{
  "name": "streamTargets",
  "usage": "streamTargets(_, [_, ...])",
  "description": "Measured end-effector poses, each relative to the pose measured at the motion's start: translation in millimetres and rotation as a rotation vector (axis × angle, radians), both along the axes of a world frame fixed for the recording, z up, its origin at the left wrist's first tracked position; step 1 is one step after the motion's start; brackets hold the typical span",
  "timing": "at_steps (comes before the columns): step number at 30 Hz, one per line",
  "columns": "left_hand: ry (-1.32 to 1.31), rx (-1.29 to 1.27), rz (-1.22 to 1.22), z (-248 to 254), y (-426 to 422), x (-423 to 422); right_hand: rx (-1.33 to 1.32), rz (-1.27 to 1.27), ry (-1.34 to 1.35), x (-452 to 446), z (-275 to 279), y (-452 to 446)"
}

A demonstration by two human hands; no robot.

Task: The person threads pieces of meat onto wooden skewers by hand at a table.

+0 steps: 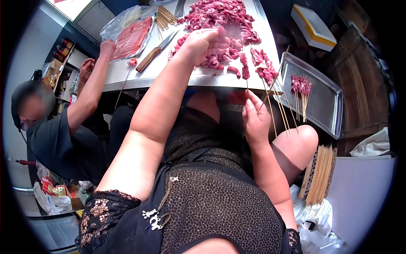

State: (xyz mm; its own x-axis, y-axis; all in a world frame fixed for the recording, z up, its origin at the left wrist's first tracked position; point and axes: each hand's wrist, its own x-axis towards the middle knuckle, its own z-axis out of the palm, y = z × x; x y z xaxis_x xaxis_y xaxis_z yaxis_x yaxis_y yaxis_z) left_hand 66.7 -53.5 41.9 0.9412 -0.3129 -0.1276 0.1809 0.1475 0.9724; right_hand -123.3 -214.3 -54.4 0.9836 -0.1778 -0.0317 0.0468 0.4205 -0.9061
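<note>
My right hand [256, 116] pinches a thin wooden skewer near the table's front edge. Pieces of raw meat [244, 67] are threaded on the skewer's upper end. My left hand [205, 44] is over the pile of cut raw meat [220, 17]; its fingers are smeared by motion, so whether they hold a piece cannot be seen. Just right of the threaded meat, several finished meat skewers [263, 65] lie with their sticks hanging over the edge. A knife [154, 54] with a wooden handle rests to the left of my left hand.
A metal tray [330, 106] at the right holds several meat skewers [301, 86]. Below it stands a basket of bare sticks [320, 178]. At the left, a co-worker's hand [108, 47] touches a plastic-covered sheet of red strips [133, 38]. A white foam box [313, 27] stands behind.
</note>
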Motion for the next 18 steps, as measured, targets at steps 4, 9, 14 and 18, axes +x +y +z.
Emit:
streamTargets(4, [-0.353,0.394,0.083,-1.0,-9.6,-3.5,-0.005,-0.053,-0.038,-1.4,3.2,-4.2])
streamTargets(9, [-0.918,1.373,-0.032,2.9,-37.1,-12.1,0.013,-0.067,-0.034,-0.7,2.6,-3.0])
streamTargets(14, [-0.851,1.538,-0.098,-8.1,-57.1,-19.7,0.028,-0.065,-0.038,-0.6,2.3,-3.3])
streamTargets(18, [-0.791,1.578,-0.202,0.8,-49.8,-14.7,0.017,-0.059,-0.043,0.0,3.1,-3.8])
